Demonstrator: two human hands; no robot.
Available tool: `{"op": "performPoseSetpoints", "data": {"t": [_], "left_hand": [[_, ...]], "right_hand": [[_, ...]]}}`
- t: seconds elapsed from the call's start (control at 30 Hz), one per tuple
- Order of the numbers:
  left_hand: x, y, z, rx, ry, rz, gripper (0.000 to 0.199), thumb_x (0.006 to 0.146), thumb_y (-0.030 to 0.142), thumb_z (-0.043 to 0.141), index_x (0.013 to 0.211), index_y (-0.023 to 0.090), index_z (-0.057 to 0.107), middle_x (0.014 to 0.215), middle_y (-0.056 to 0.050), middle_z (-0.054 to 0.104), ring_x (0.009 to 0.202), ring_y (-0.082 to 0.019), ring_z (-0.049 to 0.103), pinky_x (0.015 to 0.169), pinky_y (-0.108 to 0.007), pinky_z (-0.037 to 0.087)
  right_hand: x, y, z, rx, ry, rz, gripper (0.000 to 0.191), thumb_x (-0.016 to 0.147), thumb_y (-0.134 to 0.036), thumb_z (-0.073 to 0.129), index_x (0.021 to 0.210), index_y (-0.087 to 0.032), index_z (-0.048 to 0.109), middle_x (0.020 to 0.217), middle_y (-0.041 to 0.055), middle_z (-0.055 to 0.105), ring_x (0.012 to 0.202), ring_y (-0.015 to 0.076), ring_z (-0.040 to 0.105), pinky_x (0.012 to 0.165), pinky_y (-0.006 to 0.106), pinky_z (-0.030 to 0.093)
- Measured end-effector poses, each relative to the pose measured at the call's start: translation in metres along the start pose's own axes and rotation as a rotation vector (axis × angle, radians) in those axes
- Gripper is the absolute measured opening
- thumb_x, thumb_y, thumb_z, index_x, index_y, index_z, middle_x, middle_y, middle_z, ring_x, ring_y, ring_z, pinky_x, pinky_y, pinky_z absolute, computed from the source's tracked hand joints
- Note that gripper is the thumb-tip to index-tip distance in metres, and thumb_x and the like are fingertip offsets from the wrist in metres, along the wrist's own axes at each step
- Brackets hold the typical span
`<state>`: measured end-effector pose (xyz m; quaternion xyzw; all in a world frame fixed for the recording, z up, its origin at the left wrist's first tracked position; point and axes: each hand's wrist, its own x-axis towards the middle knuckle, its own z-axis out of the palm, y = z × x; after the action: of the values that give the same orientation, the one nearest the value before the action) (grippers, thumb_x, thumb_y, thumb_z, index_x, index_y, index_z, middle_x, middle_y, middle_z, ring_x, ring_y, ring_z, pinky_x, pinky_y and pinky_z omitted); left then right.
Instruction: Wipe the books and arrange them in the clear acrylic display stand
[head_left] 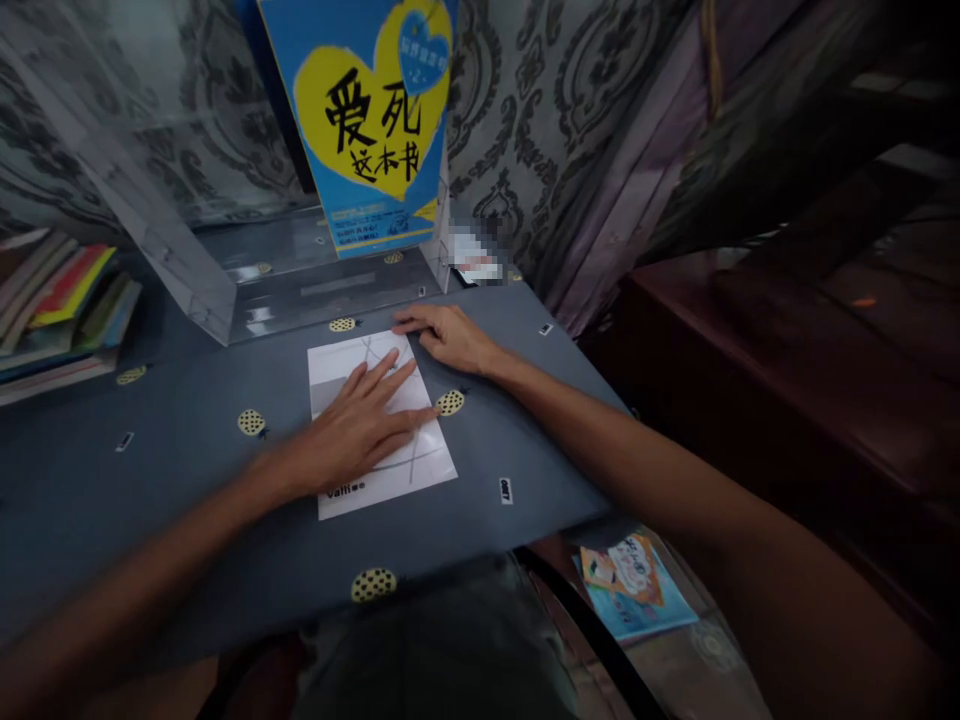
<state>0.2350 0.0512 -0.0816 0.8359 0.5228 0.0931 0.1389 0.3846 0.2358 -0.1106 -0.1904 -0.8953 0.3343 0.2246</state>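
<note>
A white printed sheet with a grey block, thin curved lines and small black lettering along its near edge lies flat on the table. Across its middle, my left hand rests palm down with the fingers spread. At the sheet's far right corner is my right hand, its leading fingers stretched leftward along the far edge and the others partly curled. Whether those fingertips press on the corner or only touch it is hard to make out.
The grey tablecloth has pineapple prints. A clear acrylic stand and an upright blue and yellow book are at the back. Stacked books sit at left. More booklets lie below the table's right edge.
</note>
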Motion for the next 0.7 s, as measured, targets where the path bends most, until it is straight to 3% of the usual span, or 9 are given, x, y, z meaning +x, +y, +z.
{"op": "performPoseSetpoints", "data": {"t": [0.27, 0.37, 0.53, 0.7], "left_hand": [[-0.016, 0.012, 0.004, -0.070, -0.103, 0.101, 0.042, 0.102, 0.039, 0.049, 0.142, 0.047, 0.051, 0.168, 0.003, 0.021, 0.156, -0.032, 0.006, 0.124, -0.064, 0.008], [-0.018, 0.011, 0.006, -0.096, -0.085, 0.112, 0.041, 0.101, 0.041, 0.049, 0.142, 0.044, 0.053, 0.167, 0.001, 0.026, 0.156, -0.033, 0.010, 0.124, -0.064, 0.006], [-0.027, -0.003, 0.009, -0.168, -0.030, 0.034, 0.043, 0.103, 0.024, 0.039, 0.143, 0.035, 0.052, 0.162, -0.002, 0.037, 0.153, -0.026, 0.025, 0.125, -0.058, 0.013], [-0.037, -0.014, 0.008, -0.122, 0.139, -0.075, 0.040, 0.101, 0.020, 0.036, 0.134, 0.022, 0.058, 0.153, -0.011, 0.050, 0.147, -0.028, 0.038, 0.123, -0.057, 0.022]], "right_hand": [[-0.001, -0.001, 0.003, -0.037, 0.018, 0.006, 0.055, 0.077, 0.002, 0.045, 0.125, -0.016, 0.063, 0.115, 0.0056, 0.077, 0.102, 0.0188, 0.071, 0.094, 0.035, 0.051], [-0.002, -0.001, 0.005, -0.055, 0.022, -0.009, 0.051, 0.079, 0.000, 0.046, 0.123, -0.017, 0.066, 0.117, 0.0060, 0.077, 0.106, 0.0203, 0.070, 0.097, 0.036, 0.051], [-0.004, -0.007, 0.009, -0.241, 0.035, -0.066, 0.041, 0.085, -0.007, 0.049, 0.120, -0.017, 0.068, 0.118, 0.0100, 0.074, 0.112, 0.0271, 0.066, 0.103, 0.045, 0.048], [-0.017, -0.053, 0.026, -0.348, 0.115, -0.192, 0.028, 0.096, -0.023, 0.048, 0.115, -0.021, 0.069, 0.109, 0.0096, 0.074, 0.112, 0.0276, 0.063, 0.105, 0.048, 0.047]]}}
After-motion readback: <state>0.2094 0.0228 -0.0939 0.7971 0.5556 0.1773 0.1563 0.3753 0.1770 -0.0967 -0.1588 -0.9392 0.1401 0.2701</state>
